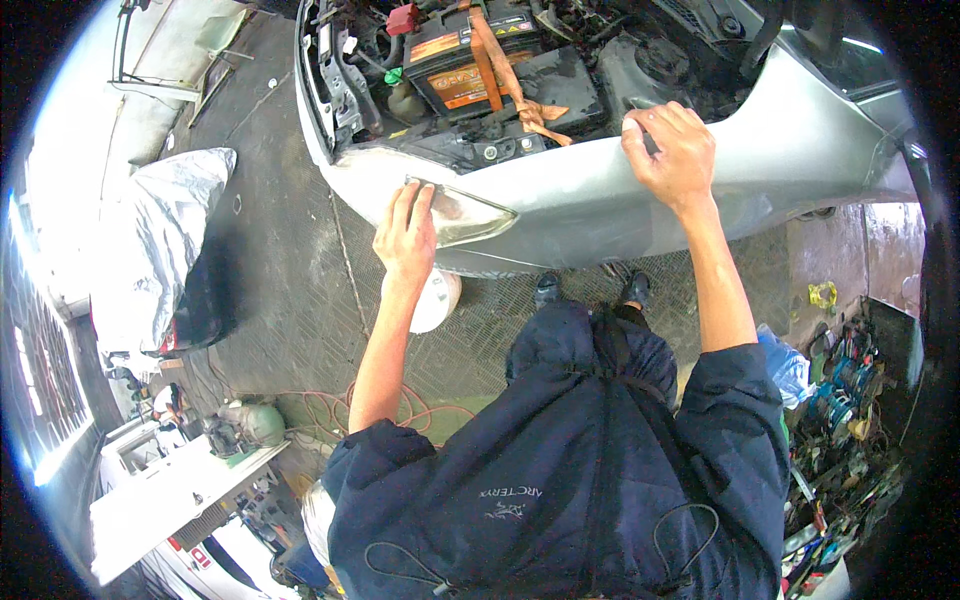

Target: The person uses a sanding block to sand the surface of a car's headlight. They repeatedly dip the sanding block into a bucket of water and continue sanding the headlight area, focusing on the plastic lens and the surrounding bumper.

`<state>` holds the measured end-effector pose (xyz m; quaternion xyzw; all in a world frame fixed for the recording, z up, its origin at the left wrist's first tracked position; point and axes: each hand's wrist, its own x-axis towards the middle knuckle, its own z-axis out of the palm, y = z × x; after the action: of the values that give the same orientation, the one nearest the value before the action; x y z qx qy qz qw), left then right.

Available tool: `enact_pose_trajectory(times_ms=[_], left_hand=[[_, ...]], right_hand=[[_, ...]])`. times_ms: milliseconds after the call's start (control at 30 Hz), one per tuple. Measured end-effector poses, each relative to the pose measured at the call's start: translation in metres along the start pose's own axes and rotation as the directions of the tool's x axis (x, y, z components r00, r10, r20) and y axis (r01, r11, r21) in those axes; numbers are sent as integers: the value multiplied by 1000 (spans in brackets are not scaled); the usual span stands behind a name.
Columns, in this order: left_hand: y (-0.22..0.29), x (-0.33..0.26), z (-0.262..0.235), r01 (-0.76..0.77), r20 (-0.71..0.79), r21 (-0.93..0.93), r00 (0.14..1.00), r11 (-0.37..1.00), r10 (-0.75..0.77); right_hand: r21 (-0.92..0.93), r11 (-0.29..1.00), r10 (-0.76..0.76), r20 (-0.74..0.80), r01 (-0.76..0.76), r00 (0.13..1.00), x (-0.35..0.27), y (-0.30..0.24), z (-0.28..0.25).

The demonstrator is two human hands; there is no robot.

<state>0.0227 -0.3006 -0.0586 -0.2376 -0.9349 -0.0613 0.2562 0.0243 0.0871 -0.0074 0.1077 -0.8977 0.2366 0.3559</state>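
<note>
A silver car's front corner lies before me, its engine bay uncovered. My left hand [407, 237] rests on the headlight [470, 217], fingers stretched out along the lens near its inner end. The lens looks hazy and yellowish. Farther right, my right hand [675, 158] is on the upper edge of the fender [590, 190], its fingers curled over the rim and the thumb toward the left. The fingertips there are partly hidden. Between and beyond my hands sits a black and orange car battery [465, 65], with an orange strap [490, 60] tied across it.
A white round container [436, 302] stands on the floor below the headlight. Red hose [325, 408] lies at the left. A silver cover [175, 230] drapes a vehicle at far left. A white panel [170, 500] is lower left; cluttered parts [850, 400] are piled at right.
</note>
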Motion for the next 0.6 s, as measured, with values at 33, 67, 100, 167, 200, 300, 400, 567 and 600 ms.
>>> enact_pose_trajectory(times_ms=[33, 67, 100, 167, 200, 300, 400, 567, 600], left_hand=[[0, 1, 1, -24, -18, -10, 1000, 1000, 24], [-1, 4, 2, -48, -36, -21, 998, 999, 48], [-3, 7, 3, -73, -57, -28, 996, 997, 71], [-8, 7, 7, -91, -60, -21, 994, 996, 89], [-10, 7, 9, -101, -63, -18, 993, 995, 100], [-22, 7, 7, -190, -58, -33, 981, 981, 187], [-38, 14, 7, -72, -56, -7, 996, 997, 72], [-13, 9, 5, -179, -79, -91, 982, 980, 172], [-24, 10, 6, -190, -74, -88, 980, 978, 183]], right_hand=[[-1, 1000, -4, -2, 4, 1000, -1, 0, 0], [-2, 1000, -8, -5, 8, 1000, -1, 0, 0], [-3, 1000, -13, -8, 13, 1000, 0, 0, 0], [-7, 1000, -17, -21, 17, 1000, 0, 0, 1], [-11, 1000, -19, -28, 18, 999, 0, 0, 1], [-21, 1000, -10, -14, 10, 1000, -1, 0, 0], [-28, 1000, -7, -28, 6, 1000, -1, 1, 2], [-46, 999, -7, -33, 6, 999, -1, 3, 4], [-45, 999, -12, -31, 10, 999, -1, 3, 4]])
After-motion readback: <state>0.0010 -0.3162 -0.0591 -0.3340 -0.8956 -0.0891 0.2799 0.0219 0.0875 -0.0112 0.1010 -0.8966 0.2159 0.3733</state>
